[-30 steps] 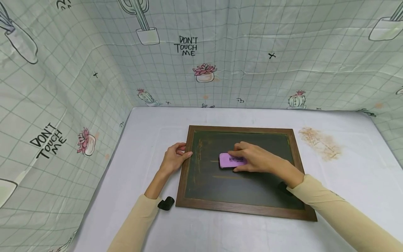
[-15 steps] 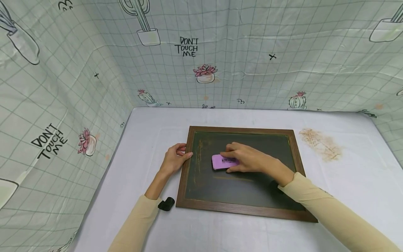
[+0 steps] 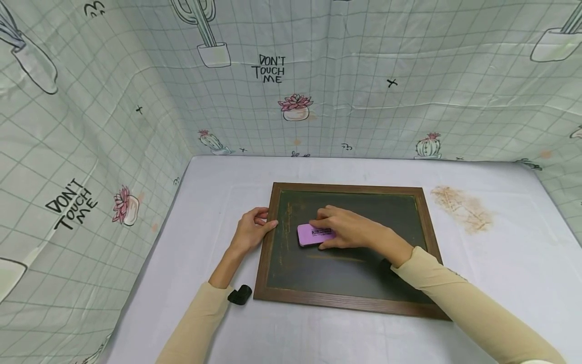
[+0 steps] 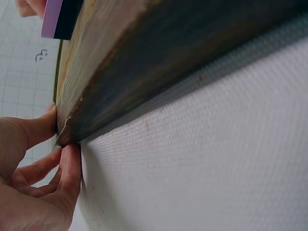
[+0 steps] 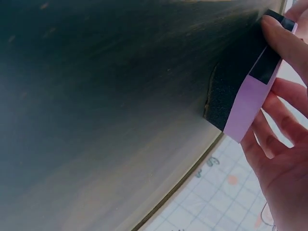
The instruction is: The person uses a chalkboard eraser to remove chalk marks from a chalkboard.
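Observation:
A chalkboard (image 3: 345,288) in a brown wooden frame lies on the white-covered table. My left hand (image 3: 249,230) pinches its left edge, with the thumb on top of the frame (image 4: 103,53) and the fingers against the side. My right hand (image 3: 350,227) grips a purple chalkboard eraser (image 3: 311,234) by its right end. In the right wrist view the eraser (image 5: 248,101) has its dark felt face against the board, with thumb and fingers on opposite sides. Yellowish chalk streaks (image 3: 287,227) run down the board's left part, and a fainter streak lies below the eraser.
A brown powdery stain (image 3: 464,208) marks the tablecloth right of the board. Black wrist-camera housing (image 3: 239,294) sits at the left cuff. Grid-patterned fabric (image 3: 364,101) printed with cacti walls off the back and sides of the table.
My right hand has slid the eraser leftward across the chalkboard, and the short streak it passed no longer shows. My left hand stays at the frame's left edge.

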The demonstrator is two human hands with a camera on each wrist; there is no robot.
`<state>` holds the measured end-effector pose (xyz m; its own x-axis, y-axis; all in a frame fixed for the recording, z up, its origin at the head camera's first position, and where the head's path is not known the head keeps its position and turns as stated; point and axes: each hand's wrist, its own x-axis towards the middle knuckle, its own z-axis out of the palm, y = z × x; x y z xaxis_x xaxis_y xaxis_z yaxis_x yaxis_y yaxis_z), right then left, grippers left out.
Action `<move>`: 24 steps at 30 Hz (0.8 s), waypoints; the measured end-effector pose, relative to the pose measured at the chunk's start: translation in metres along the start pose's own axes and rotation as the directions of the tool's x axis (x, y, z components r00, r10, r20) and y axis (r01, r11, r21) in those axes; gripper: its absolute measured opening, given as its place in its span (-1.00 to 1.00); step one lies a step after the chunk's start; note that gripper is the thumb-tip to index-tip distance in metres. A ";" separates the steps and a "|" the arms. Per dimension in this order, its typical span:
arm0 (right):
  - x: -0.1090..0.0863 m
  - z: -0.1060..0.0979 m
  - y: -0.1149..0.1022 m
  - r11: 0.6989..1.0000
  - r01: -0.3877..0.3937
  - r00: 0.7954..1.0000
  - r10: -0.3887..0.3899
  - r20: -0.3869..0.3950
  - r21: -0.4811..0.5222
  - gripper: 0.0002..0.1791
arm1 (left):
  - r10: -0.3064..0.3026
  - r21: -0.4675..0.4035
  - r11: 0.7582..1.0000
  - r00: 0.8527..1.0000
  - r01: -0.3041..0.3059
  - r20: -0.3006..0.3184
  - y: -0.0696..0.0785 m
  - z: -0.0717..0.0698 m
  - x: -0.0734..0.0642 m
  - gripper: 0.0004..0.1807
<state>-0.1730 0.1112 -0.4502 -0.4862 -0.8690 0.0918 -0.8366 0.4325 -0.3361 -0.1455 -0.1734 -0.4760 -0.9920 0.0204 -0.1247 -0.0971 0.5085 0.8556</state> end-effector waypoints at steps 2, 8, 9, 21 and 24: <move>-0.001 0.001 0.000 1.000 -0.005 1.000 0.005 -0.002 0.002 -0.36 | 0.000 -0.001 1.000 1.000 0.000 0.001 0.000 0.000 0.000 -0.47; -0.004 0.001 0.001 1.000 -0.006 1.000 0.006 -0.010 0.006 -0.36 | -0.013 -0.003 1.000 1.000 0.013 0.001 0.001 0.000 0.001 -0.47; -0.005 0.001 0.001 1.000 -0.009 1.000 0.009 -0.009 0.005 -0.36 | -0.014 -0.002 1.000 1.000 0.014 0.001 0.002 0.000 0.001 -0.47; -0.025 -0.005 0.006 0.999 -0.022 0.999 0.022 -0.035 -0.023 -0.35 | -0.029 -0.012 1.000 1.000 0.029 0.007 0.004 0.000 0.000 -0.46; -0.030 -0.006 0.009 0.999 -0.028 0.999 0.027 -0.040 -0.018 -0.36 | -0.025 -0.006 1.000 1.000 0.025 0.010 0.004 0.000 0.000 -0.45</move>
<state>-0.1671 0.1426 -0.4506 -0.5182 -0.8467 0.1207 -0.8274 0.4607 -0.3213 -0.1463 -0.1710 -0.4726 -0.9884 0.0160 -0.1508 -0.1223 0.5038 0.8551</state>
